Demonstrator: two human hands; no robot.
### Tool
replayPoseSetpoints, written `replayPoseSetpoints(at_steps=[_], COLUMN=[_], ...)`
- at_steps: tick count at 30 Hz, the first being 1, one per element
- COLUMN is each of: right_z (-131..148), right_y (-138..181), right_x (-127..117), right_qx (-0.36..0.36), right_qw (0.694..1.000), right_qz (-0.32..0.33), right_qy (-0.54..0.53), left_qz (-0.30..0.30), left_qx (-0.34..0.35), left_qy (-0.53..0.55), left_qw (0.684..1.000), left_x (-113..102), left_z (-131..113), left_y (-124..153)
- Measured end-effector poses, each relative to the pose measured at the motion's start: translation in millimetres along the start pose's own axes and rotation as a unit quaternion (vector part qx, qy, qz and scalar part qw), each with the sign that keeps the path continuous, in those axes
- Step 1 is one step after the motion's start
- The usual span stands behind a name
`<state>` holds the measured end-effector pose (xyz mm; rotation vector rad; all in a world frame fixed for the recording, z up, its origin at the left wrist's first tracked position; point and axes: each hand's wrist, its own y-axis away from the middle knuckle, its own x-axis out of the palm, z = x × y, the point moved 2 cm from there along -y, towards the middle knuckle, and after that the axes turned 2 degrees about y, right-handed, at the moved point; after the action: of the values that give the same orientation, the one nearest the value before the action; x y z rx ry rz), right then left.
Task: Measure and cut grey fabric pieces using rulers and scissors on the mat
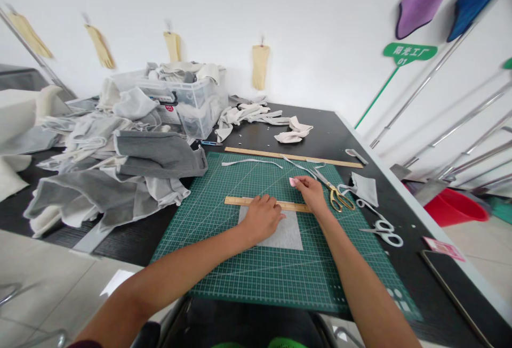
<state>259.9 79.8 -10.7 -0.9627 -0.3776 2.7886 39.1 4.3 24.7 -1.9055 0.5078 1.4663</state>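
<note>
My left hand (262,219) presses down on a short wooden ruler (236,200), its fingers bent over the ruler and the thumb out to the side. Under the ruler lies a light grey rectangle of cloth (291,237) on the green cutting mat (256,278). My right hand (311,191) is raised just beyond the ruler's right part, pinching a small flat pink piece, which looks like tailor's chalk (293,181). Gold-handled scissors (338,197) lie right of that hand, blades partly behind it. White-handled scissors (387,232) rest farther right.
A long wooden ruler (280,154) lies across the mat's far edge, near narrow cloth strips (252,161). Grey cloth pieces (156,156) are heaped at left before a clear plastic bin (200,95). A phone (456,294) lies at the right edge, above a red bucket (460,207).
</note>
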Motion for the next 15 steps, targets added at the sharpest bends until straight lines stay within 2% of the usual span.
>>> replayPoseSetpoints(at_steps=[7,15], right_z=[-4,0], right_y=[-2,3], right_x=[-8,-17], right_qx=[-0.004,-0.029], right_qw=[1.0,0.989], right_qz=[0.002,-0.011], right_qy=[0.026,0.142], left_qz=[-0.032,0.021], left_qx=[-0.046,-0.032], left_qy=[0.022,0.043], left_qw=[0.998,0.998], left_x=[-6,-7], left_z=[24,49], left_y=[-9,-14])
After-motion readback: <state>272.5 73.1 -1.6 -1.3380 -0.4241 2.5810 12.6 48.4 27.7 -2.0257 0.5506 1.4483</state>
